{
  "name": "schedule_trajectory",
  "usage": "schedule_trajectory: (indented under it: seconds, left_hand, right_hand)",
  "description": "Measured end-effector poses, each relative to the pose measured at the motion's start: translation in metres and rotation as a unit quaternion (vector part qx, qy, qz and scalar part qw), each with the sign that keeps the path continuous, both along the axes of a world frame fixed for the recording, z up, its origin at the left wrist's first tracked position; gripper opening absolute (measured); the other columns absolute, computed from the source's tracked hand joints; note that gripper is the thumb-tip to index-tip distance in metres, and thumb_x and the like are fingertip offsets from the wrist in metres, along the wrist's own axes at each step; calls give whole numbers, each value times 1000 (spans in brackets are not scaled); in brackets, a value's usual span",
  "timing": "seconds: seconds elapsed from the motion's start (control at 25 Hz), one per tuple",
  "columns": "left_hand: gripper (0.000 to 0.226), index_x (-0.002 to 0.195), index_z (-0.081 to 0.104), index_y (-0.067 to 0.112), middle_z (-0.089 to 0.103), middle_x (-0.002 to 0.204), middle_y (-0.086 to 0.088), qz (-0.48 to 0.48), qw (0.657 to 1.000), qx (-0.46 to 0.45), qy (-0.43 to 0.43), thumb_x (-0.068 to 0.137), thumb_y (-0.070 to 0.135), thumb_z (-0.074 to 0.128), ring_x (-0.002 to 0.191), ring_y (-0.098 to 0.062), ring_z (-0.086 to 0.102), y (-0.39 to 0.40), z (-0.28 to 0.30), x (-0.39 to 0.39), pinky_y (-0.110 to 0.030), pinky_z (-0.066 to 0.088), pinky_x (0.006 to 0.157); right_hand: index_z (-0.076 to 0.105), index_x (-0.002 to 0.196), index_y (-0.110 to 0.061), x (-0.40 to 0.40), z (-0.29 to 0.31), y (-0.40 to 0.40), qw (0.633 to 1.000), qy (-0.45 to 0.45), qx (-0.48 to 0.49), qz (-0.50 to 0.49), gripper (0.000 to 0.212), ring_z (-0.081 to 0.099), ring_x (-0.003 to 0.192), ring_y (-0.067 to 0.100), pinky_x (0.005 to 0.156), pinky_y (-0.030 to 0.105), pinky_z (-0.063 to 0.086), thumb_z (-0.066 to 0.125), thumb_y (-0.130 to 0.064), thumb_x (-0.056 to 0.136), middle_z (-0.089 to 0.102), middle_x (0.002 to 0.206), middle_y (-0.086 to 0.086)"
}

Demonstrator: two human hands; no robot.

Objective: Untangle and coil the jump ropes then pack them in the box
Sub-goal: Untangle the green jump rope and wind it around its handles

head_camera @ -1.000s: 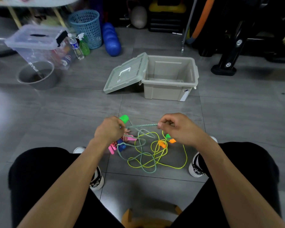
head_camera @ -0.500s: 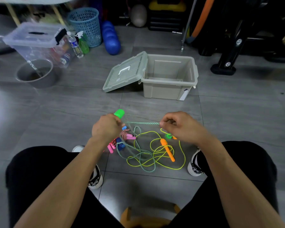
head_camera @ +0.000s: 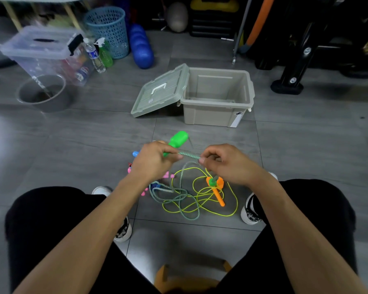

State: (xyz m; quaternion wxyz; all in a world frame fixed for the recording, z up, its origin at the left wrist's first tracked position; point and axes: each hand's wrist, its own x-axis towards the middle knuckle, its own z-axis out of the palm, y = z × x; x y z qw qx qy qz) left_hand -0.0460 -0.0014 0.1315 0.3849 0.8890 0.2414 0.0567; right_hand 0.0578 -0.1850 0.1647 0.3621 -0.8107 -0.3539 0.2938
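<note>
Gripping the green handle [head_camera: 177, 140] in curled fingers, the left hand [head_camera: 152, 161] kept that end of the teal braided rope [head_camera: 180, 201] raised off the floor [head_camera: 89, 141], while the right hand [head_camera: 225, 164] pinched the same rope just beside it, so a short taut stretch ran between the two hands. Held this way, the rope could likely be drawn free of the heap and fed into loops from its handle end. Below the hands the rest of the teal rope lay in slack bends on the floor, crossing over and under the thin yellow-green rope [head_camera: 232, 200], whose orange handle [head_camera: 218, 196] rested among the strands. Pink handles [head_camera: 143, 193] and a blue handle tip [head_camera: 135, 154] showed partly from behind the left hand, so a third rope probably sat in the tangle. The box [head_camera: 219, 111] stood open and well apart beyond the heap, its lid [head_camera: 157, 92] leaning against its left side, ready to receive coils; nothing of the ropes showed inside it. Untangling seemed barely begun, with no rope yet coiled.
</note>
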Motion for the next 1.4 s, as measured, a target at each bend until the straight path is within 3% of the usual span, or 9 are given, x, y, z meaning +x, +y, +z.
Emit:
schedule_trajectory:
  seconds: [0.12,0.2,0.44,0.68,0.8,0.92,1.08,1.24,1.4]
  left_hand:
    - [17,95,75,19,66,105,-4,95,977,87,173,87,32,67,92,-26,63,33,-12,-7,-34,50,81]
    - [16,94,74,19,67,107,-5,89,971,62,211,84,30,69,96,-25,63,40,-18,-9,-31,49,84]
    - [19,95,77,24,67,95,7,-103,990,-98,-11,77,30,78,89,-6,62,-18,4,-1,-22,46,79]
    - [8,82,72,21,71,87,7,46,975,-187,-111,85,13,70,76,-1,64,3,20,1,-19,50,74]
    - [17,75,69,25,68,79,1,141,977,-153,-39,85,12,70,66,-3,56,26,14,-5,-14,43,60]
    - [12,81,72,32,70,91,10,34,993,-105,28,82,21,74,89,-4,62,17,7,-9,-11,44,77]
    - [12,91,77,23,69,92,7,-93,990,-101,-23,82,30,74,84,-3,62,-17,11,0,-22,46,77]
    - [12,81,73,26,70,86,12,-4,983,-161,-89,87,16,69,70,8,60,-6,25,1,-21,48,72]
    - [16,77,72,26,67,70,14,42,975,-203,-80,88,16,67,61,-1,55,-2,26,-3,-31,50,69]
  right_hand:
    - [65,80,-21,9,1,-7,999,-22,-21,-15,13,59,66,10,67,29,49,60,-25,91,64,73,-7]
    - [66,80,-21,11,1,-9,999,-25,-7,-32,14,62,72,14,71,31,50,59,-24,92,66,77,-4]
    - [65,80,-18,0,-4,1,1000,-13,3,16,13,57,62,11,63,33,48,59,-21,91,58,62,-8]
    - [61,77,-19,6,-10,-6,1000,23,-3,-14,18,66,70,16,72,38,54,56,-21,94,65,71,0]
    - [58,76,-26,10,-12,-8,1000,-23,-20,-1,22,67,79,18,72,33,52,52,-21,96,66,76,0]
    - [62,82,-21,8,-9,-7,999,-47,-6,9,18,61,71,19,63,27,46,51,-20,96,62,69,-2]
    - [65,85,-15,6,-16,-3,997,-73,13,19,14,59,69,20,65,29,44,56,-20,94,63,72,6]
    - [70,90,-12,12,-33,-6,986,-160,-10,47,10,56,82,19,77,31,43,68,-20,85,59,88,6]
    - [68,96,-15,13,-34,-4,989,-144,-25,18,16,57,87,18,78,27,43,71,-21,82,61,92,2]
